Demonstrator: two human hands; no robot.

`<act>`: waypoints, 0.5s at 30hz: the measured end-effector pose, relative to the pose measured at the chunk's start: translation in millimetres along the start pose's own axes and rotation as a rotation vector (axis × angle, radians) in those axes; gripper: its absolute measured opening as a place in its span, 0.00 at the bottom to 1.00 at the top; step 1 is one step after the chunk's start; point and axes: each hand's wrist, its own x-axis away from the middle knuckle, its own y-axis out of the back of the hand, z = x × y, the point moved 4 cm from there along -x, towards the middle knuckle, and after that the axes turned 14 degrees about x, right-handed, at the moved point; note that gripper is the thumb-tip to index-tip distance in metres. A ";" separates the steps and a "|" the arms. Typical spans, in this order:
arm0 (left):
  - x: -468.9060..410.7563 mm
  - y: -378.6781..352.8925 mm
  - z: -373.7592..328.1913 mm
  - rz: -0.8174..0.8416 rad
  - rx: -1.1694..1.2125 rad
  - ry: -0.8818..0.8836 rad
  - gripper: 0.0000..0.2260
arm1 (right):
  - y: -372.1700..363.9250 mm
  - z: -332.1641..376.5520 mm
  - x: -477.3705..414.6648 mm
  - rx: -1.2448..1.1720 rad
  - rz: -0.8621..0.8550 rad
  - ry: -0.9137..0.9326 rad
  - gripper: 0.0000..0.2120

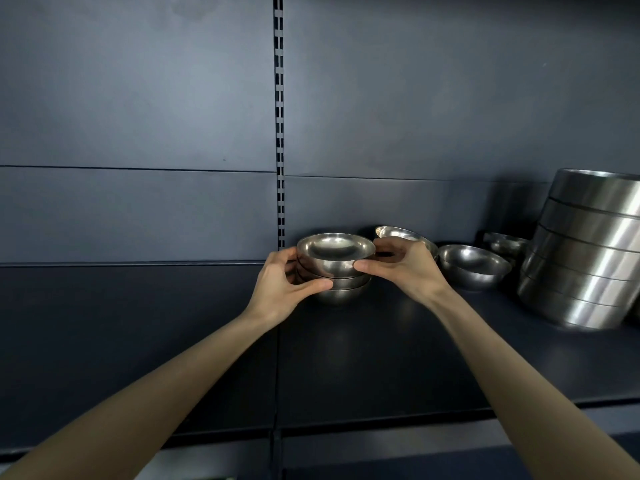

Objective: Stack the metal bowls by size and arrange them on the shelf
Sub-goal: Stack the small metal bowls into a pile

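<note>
A small stack of three nested metal bowls (337,263) stands on the dark shelf (138,341) near its back wall. My left hand (282,284) grips the stack's left side, thumb against the lower bowls. My right hand (403,265) holds the right side, thumb on the top bowl's wall. Behind my right hand a tilted small bowl (398,233) is partly hidden. A loose medium bowl (472,266) sits to the right.
A tall stack of several large upside-down metal bowls (585,254) fills the right end of the shelf. Another small bowl (505,241) sits behind, by that stack. A slotted upright (279,116) runs up the back wall.
</note>
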 end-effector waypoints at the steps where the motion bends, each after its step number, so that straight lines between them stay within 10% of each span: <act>1: 0.0 -0.2 -0.7 0.006 -0.007 -0.008 0.27 | -0.3 -0.5 -0.1 -0.002 -0.001 -0.003 0.51; 15: 0.1 1.0 8.2 0.033 0.063 0.015 0.26 | -5.8 -4.2 0.9 -0.065 -0.015 0.016 0.27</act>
